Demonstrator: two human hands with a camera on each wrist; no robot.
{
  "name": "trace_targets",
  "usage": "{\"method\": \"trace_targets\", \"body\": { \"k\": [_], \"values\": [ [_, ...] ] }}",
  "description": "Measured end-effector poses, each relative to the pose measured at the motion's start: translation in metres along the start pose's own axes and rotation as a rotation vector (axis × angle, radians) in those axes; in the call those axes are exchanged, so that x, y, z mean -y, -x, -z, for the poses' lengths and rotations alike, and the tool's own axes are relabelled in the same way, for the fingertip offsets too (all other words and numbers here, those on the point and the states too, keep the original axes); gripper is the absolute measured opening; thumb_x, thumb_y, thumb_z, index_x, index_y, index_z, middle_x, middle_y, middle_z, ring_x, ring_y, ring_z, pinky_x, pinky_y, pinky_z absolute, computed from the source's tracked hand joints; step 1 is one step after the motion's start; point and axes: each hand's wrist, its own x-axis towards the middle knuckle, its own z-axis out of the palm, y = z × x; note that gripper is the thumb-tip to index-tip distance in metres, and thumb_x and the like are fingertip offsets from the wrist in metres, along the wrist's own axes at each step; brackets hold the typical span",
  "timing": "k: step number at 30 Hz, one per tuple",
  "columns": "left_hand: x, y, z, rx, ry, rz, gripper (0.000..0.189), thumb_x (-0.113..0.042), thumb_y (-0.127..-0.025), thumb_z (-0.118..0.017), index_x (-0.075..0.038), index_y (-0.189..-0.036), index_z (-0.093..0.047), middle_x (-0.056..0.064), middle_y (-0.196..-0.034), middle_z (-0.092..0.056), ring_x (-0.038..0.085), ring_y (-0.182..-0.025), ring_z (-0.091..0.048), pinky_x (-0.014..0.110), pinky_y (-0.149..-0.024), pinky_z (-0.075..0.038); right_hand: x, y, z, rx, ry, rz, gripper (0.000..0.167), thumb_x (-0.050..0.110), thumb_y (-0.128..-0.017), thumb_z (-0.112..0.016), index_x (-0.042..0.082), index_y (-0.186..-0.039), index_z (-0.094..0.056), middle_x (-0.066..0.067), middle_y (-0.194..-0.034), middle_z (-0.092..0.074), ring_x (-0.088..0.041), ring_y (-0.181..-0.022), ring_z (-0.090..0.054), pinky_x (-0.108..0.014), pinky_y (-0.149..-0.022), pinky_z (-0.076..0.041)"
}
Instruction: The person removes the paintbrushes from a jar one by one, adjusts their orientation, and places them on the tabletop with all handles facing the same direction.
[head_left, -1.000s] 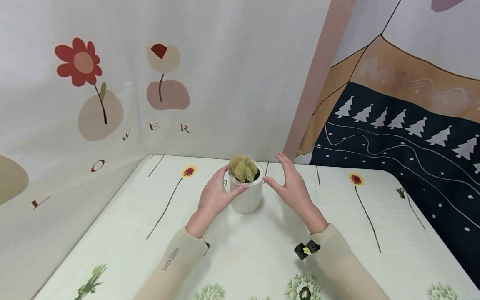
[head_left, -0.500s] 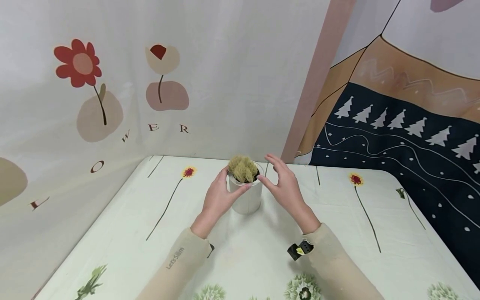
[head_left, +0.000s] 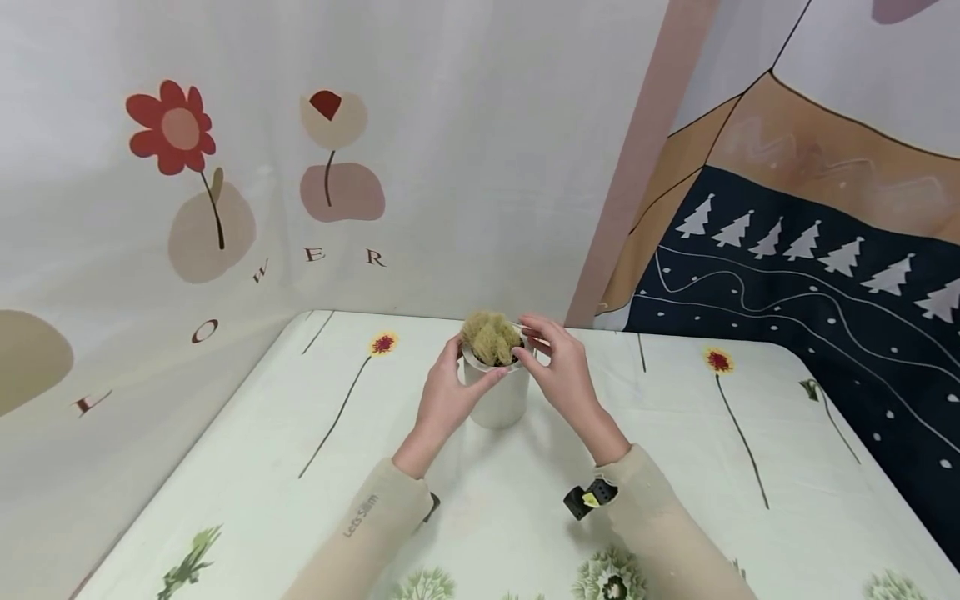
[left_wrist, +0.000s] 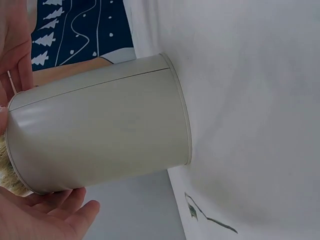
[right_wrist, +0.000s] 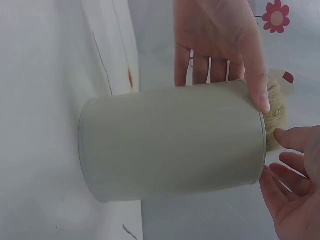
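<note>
A pale grey cylindrical pot (head_left: 497, 400) stands upright on the cloth-covered table, holding a fuzzy yellow-green plant (head_left: 491, 337) in dark soil. My left hand (head_left: 448, 385) grips the upper pot, thumb at the front rim, fingers round the left side; the right wrist view shows those fingers (right_wrist: 219, 70) partly behind it. My right hand (head_left: 564, 372) is at the right rim, thumb tip close to the plant, other fingers loosely bent by the far rim. In the right wrist view the right fingers (right_wrist: 287, 175) reach the rim edge and the plant (right_wrist: 274, 117) lies partly hidden.
The white tablecloth (head_left: 360, 517) carries printed flowers and stems. Behind the table hangs a pale curtain (head_left: 465, 167) with flower motifs. A dark blue printed cloth (head_left: 787, 283) with trees hangs at the right. Each wrist wears a black strap device (head_left: 591, 498).
My right hand has moved left and inward to the pot's rim, its fingers bending more. The left hand has stayed at the pot, and the pot stands where it was.
</note>
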Motion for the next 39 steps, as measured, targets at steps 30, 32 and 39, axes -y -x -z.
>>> {"method": "trace_targets", "body": {
  "k": [30,32,39],
  "values": [
    [0.003,-0.001,-0.004,-0.005,0.063,0.007,0.089,-0.046,-0.086,-0.075,-0.007,-0.154,-0.032,0.017,-0.158,-0.039,0.033,-0.146,-0.038,0.055,-0.118,-0.035,0.003,-0.011,-0.018,-0.039,0.171,-0.189,0.028,0.005,-0.090,-0.071,0.008,-0.117,-0.070,-0.011,-0.112,-0.074,-0.024,-0.101,-0.073,-0.039,-0.088,-0.060],
    [0.003,-0.001,-0.004,-0.002,0.070,0.007,0.089,-0.046,-0.086,-0.075,-0.006,-0.154,-0.031,0.017,-0.158,-0.038,0.034,-0.146,-0.038,0.055,-0.119,-0.035,0.002,-0.011,-0.019,-0.047,0.176,-0.188,0.027,0.006,-0.090,-0.071,0.009,-0.117,-0.071,-0.011,-0.111,-0.074,-0.023,-0.100,-0.073,-0.039,-0.088,-0.060],
    [0.004,-0.001,-0.004,-0.011,0.078,0.012,0.089,-0.045,-0.086,-0.075,-0.007,-0.154,-0.031,0.016,-0.158,-0.038,0.034,-0.146,-0.038,0.055,-0.118,-0.035,-0.002,-0.011,-0.021,-0.064,0.138,-0.186,0.020,0.007,-0.091,-0.070,0.008,-0.111,-0.072,-0.012,-0.108,-0.075,-0.023,-0.099,-0.074,-0.038,-0.088,-0.061]
  ]
}}
